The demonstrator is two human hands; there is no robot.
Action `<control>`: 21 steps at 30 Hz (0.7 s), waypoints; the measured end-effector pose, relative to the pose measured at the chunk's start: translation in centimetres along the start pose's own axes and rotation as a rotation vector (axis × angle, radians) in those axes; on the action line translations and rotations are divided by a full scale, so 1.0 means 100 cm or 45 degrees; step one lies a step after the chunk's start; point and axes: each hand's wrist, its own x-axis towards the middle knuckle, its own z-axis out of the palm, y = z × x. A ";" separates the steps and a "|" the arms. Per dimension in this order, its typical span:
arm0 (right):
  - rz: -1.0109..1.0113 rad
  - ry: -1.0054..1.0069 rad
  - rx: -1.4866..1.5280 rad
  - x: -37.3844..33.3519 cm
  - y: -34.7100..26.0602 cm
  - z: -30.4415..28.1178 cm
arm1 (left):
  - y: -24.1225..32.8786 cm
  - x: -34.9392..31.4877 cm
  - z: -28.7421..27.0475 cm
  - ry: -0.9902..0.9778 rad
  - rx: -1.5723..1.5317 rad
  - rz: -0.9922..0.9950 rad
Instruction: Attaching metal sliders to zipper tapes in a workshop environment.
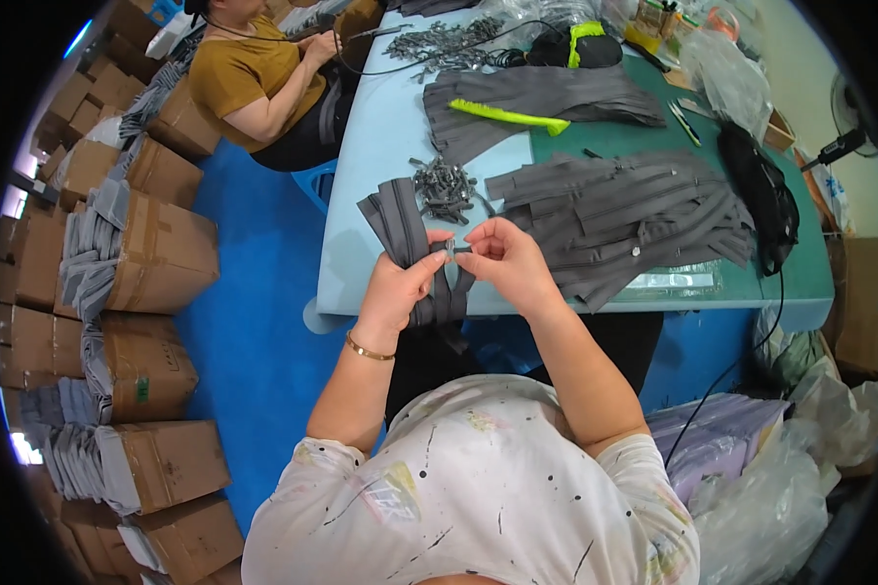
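Observation:
At the table's near edge, my left hand (400,291) is closed round several dark grey zipper strips (397,219); their upper ends fan out past the fingers and their lower ends hang below. Close beside it, my right hand (513,263) pinches the end of one zipper strip, thumb against forefinger. Between the two sets of fingertips is a small shiny piece (449,249) that looks like a zipper slider; its details are too small to make out. Just beyond my hands lies a heap of grey metal zipper sliders (445,191).
Right of my hands spreads a large pile of grey zippers (624,216). Another bundle (546,90) with a lime-green strip (509,117) lies farther back. A black bag (756,195) rests at right. Cardboard boxes (161,255) line the left; a co-worker (263,78) sits at far left.

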 end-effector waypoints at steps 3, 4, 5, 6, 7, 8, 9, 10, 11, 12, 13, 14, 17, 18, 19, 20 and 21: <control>0.018 0.005 -0.021 0.000 0.001 -0.001 | -0.003 -0.001 0.003 0.027 0.041 0.027; 0.030 0.026 -0.042 0.000 0.002 -0.001 | -0.005 0.000 0.003 0.031 0.038 0.025; 0.029 0.022 -0.043 0.001 0.003 -0.002 | -0.006 0.001 0.002 0.034 0.038 0.028; 0.020 0.020 -0.037 0.001 0.005 -0.001 | -0.007 0.001 0.000 0.024 0.071 0.044; 0.011 0.017 -0.031 0.000 0.006 -0.001 | -0.007 0.000 -0.001 0.013 0.105 0.060; 0.014 0.014 -0.030 -0.001 0.005 -0.001 | -0.007 -0.001 -0.002 0.017 0.105 0.059; 0.028 0.014 -0.097 -0.001 0.002 0.000 | -0.007 -0.002 -0.001 0.014 0.152 0.095; 0.042 0.014 -0.165 -0.001 0.001 0.000 | -0.006 -0.003 -0.001 0.011 0.200 0.130; 0.044 0.009 -0.164 -0.002 0.001 -0.001 | -0.005 -0.003 0.000 0.017 0.200 0.130; 0.056 0.013 -0.161 -0.002 0.001 -0.002 | -0.003 -0.003 0.002 0.014 0.179 0.109; 0.070 0.017 -0.157 -0.002 0.001 -0.003 | -0.002 -0.003 0.003 0.010 0.157 0.088; 0.071 0.013 -0.158 -0.002 0.001 -0.003 | -0.002 -0.003 0.002 0.015 0.156 0.088; 0.083 0.036 -0.148 -0.002 0.001 -0.004 | -0.003 -0.001 -0.001 -0.018 0.007 -0.011; 0.063 0.022 -0.132 -0.003 -0.001 -0.003 | -0.002 -0.002 -0.001 -0.022 -0.035 -0.045; 0.044 0.008 -0.115 -0.004 -0.001 -0.002 | -0.002 -0.003 -0.002 -0.027 -0.076 -0.079; 0.049 0.011 -0.113 -0.004 0.001 -0.002 | -0.003 -0.003 -0.002 -0.027 -0.076 -0.085; 0.037 0.006 -0.117 -0.003 0.002 -0.002 | -0.003 -0.002 -0.002 -0.039 -0.070 -0.072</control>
